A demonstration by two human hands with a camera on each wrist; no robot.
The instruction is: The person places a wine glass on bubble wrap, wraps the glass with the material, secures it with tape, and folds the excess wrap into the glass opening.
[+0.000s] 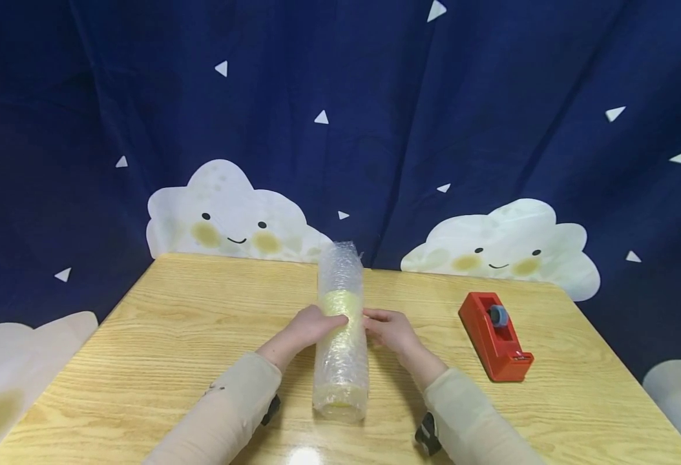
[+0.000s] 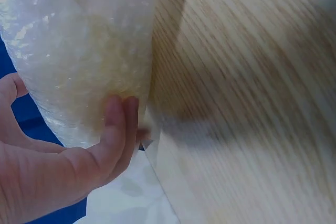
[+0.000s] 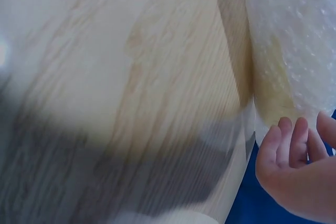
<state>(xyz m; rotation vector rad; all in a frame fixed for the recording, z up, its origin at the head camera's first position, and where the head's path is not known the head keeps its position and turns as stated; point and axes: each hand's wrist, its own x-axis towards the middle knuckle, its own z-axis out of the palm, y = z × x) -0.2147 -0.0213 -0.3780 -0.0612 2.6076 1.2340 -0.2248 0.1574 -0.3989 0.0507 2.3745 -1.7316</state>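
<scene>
A roll of clear bubble wrap point(image 1: 342, 361) lies lengthwise on the table, pointing away from me. Something yellowish point(image 1: 342, 303) shows through its layers; what it is stays hidden by the wrap. My left hand point(image 1: 310, 325) grips the roll from the left, thumb laid over the top. In the left wrist view, that hand's fingers point(image 2: 113, 124) bend against the side of the wrap point(image 2: 79, 51). On the opposite side, my right hand point(image 1: 389, 330) has its fingertips at the roll's edge. The right wrist view shows these fingers point(image 3: 298, 140) loosely bent beside the wrap point(image 3: 302, 51), thumb apart.
A red tape dispenser point(image 1: 494, 336) with a small blue tape roll point(image 1: 498, 315) stands to the right on the wooden table point(image 1: 201, 303). Behind the table's far edge hangs a dark blue curtain point(image 1: 340, 161) printed with white clouds and triangles.
</scene>
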